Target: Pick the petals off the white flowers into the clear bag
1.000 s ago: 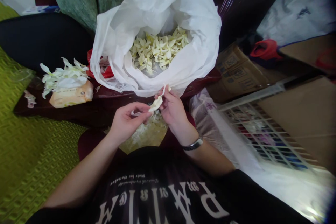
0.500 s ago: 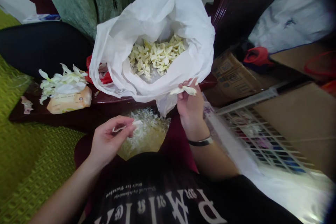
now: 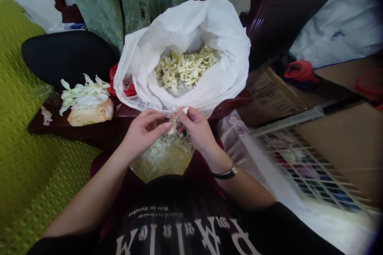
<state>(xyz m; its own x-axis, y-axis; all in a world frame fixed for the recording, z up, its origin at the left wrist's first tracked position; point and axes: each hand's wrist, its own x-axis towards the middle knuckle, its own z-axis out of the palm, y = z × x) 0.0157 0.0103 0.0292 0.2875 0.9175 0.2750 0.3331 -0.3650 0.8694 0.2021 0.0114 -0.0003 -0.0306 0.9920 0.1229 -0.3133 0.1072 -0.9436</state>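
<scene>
In front of the white plastic bag (image 3: 233, 67), my two hands meet over a small white flower (image 3: 172, 127). My right hand (image 3: 197, 129) is closed, pinching the flower between thumb and fingers. My left hand (image 3: 146, 131) has its thumb and fingertips closed on the flower from the other side; any small thing also between them is hidden. Inside the wide-mouthed bag lies a heap of cream-white flowers (image 3: 185, 65). Below my hands, between my legs, a yellowish container (image 3: 161, 163) holds many thin white pieces (image 3: 170, 143), partly covered by my fingers.
The bag rests on a dark wooden bench (image 3: 125, 121). Left of it, more white flowers (image 3: 85, 89) lie on a tissue packet (image 3: 92, 113), near a black cushion-like shape (image 3: 68, 55). At right are a cardboard box (image 3: 272, 91) and a white wire rack (image 3: 311, 171).
My right hand has come left and down from the bag's rim with the flower. My left hand has moved right and up to meet it. The view has shifted slightly.
</scene>
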